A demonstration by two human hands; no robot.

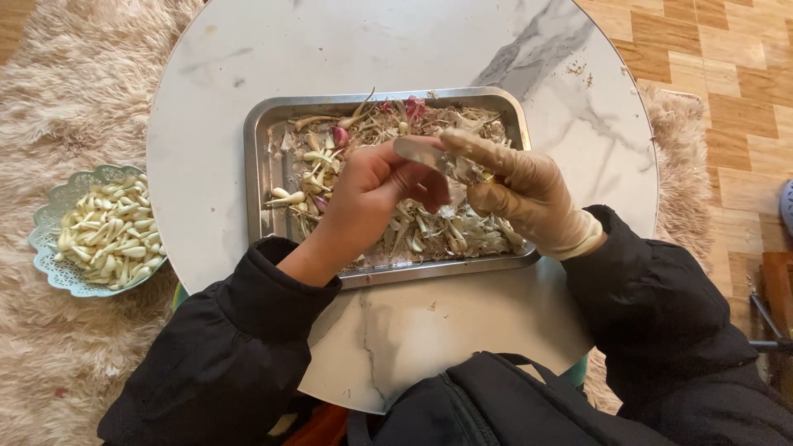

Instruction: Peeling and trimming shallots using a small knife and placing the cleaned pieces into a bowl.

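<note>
My bare left hand (368, 202) is over a rectangular metal tray (260, 157), fingers curled round a small piece that they mostly hide. My right hand (524, 194) wears a pale glove and grips a small knife; its blade (417, 151) points left, over my left fingertips. The two hands meet above the tray's middle. The tray holds a heap of dry peelings, roots and a few unpeeled cloves (318, 157), some of them pinkish.
The tray sits on a round white marble-patterned table (206, 99). A pale blue scalloped dish (49, 215) of several peeled white cloves rests on the shaggy beige rug (74, 91) at the left. Wooden parquet floor (727, 74) lies to the right.
</note>
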